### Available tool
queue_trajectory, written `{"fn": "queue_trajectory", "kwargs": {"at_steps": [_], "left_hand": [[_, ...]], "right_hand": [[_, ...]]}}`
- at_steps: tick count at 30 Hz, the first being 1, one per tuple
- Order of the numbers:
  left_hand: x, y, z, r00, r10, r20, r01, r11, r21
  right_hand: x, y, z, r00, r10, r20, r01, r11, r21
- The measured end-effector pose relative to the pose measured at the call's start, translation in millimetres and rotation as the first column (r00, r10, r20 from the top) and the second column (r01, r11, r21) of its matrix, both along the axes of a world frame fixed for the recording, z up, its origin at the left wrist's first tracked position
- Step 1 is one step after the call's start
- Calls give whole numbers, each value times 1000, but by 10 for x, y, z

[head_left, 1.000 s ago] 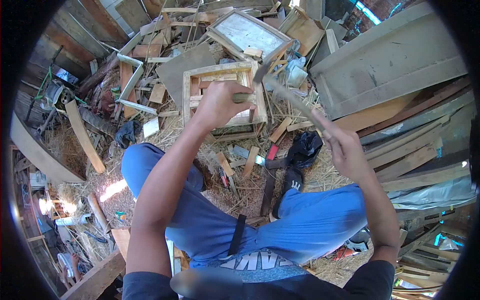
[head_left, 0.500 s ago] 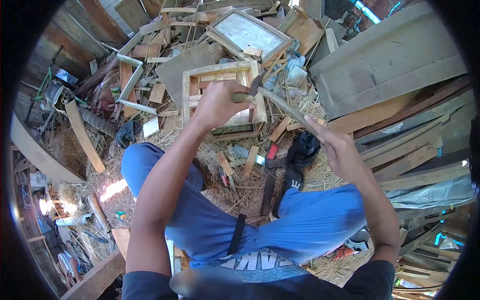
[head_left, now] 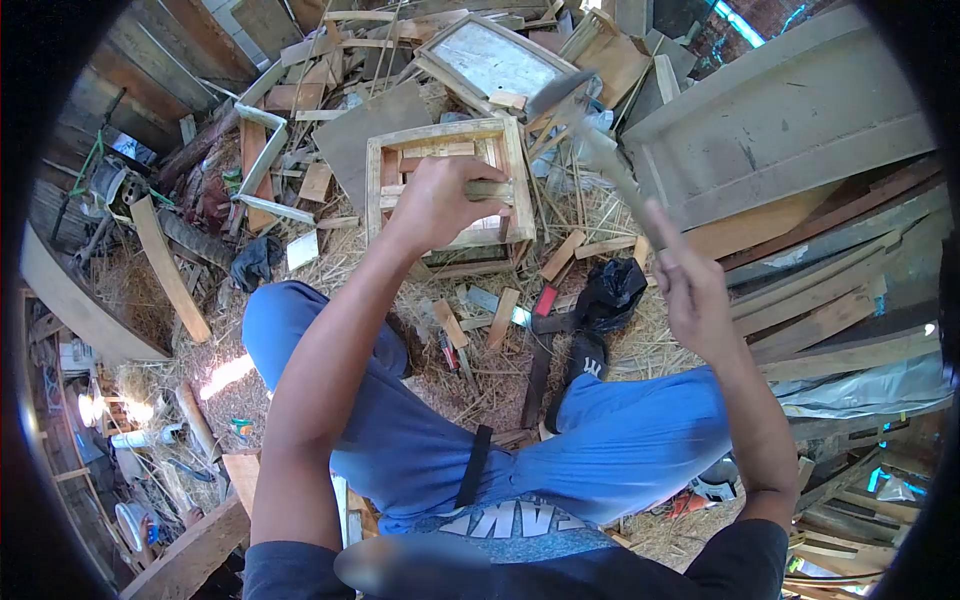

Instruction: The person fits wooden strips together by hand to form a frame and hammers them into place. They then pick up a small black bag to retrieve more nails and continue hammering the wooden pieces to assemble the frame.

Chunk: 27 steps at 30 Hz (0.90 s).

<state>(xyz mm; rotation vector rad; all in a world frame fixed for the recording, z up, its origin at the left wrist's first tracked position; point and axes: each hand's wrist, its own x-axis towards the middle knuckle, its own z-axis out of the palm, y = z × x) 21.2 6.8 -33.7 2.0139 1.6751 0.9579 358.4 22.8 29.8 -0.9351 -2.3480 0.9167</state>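
Observation:
A pale wooden frame (head_left: 376,160) with inner slats stands in front of me among scrap wood. Over its right half, my left hand (head_left: 440,203) grips a short wooden piece (head_left: 488,190), with thumb and fingers on either side of it. To the right, my right hand (head_left: 688,285) is closed around the handle of a hammer (head_left: 625,180). The hammer's blurred dark head is raised above and right of the frame, apart from the wooden piece.
A mirror-like framed panel (head_left: 490,62) lies behind the frame. A large grey board (head_left: 770,130) leans at the right. Near my feet are a black plastic bag (head_left: 610,295), a red block (head_left: 545,300) and wood offcuts (head_left: 503,318). Straw covers the ground.
The hammer has swung up and away from the wooden piece, its head now higher and farther right. My right hand has shifted slightly. My left hand stays in nearly the same place.

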Motion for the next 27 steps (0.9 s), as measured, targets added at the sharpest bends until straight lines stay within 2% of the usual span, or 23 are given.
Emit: {"fn": "queue_trajectory", "kwargs": {"at_steps": [1,3,5,7,8,10,11,13,14,16,17,18,19,20,22,23,25,26,27], "left_hand": [[-2,-2,12,1000,-3,-3,3,1000,4],[4,-3,43,999,35,-38,-37,997,-68],[-1,20,51,1000,19,-16,-20,998,-65],[0,-21,12,1000,15,8,-14,997,-73],[-7,-23,15,1000,13,-2,-13,998,-66],[-27,-17,24,1000,7,-17,-8,999,-51],[-33,-21,-9,1000,12,-25,-13,1000,-19],[-25,-4,29,999,14,-29,-14,1000,13],[-26,-2,35,999,13,-36,-13,1000,-2],[-3,-31,29,999,13,-40,-14,1000,-26],[-7,-24,39,999,20,-43,-22,999,-47],[-13,-15,59,999,25,-47,-28,997,-66],[-13,-14,73,998,23,-51,-26,998,-62],[-9,-21,77,998,24,-54,-28,997,-78],[-18,17,64,998,23,-56,-28,995,-92],[-25,33,28,997,25,-67,-30,997,-68],[-5,-11,-2,997,32,-73,-36,998,-55],[-4,-14,18,996,31,-81,-36,998,-56],[-3,-15,52,996,27,-90,-32,998,-55]], "right_hand": [[6,24,-21,993,118,21,-119,991,64],[18,11,50,992,97,78,-99,995,21],[-12,-30,113,986,87,145,-83,996,-34],[-67,-79,121,993,-102,-56,98,992,-73],[-52,-47,38,993,-100,-58,95,993,-74],[-34,37,-120,989,142,-35,-133,975,180],[17,53,-131,989,142,-36,-133,973,187],[37,8,-16,990,58,125,-59,998,2],[22,-21,36,989,61,132,-61,998,-3],[-45,-90,116,986,-162,23,163,984,-64],[-33,-50,39,986,-163,21,164,984,-65],[-45,12,-61,1000,5,-21,-4,996,85],[-39,54,-113,984,177,-36,-163,957,241],[10,65,-112,983,177,-38,-163,955,248],[30,22,13,988,92,127,-96,995,29],[15,-6,48,987,95,133,-98,995,23],[-49,-68,77,986,-163,-37,161,986,-43],[-35,-30,-19,986,-161,-39,159,986,-44],[5,38,-183,998,11,-66,-6,997,83]]}}
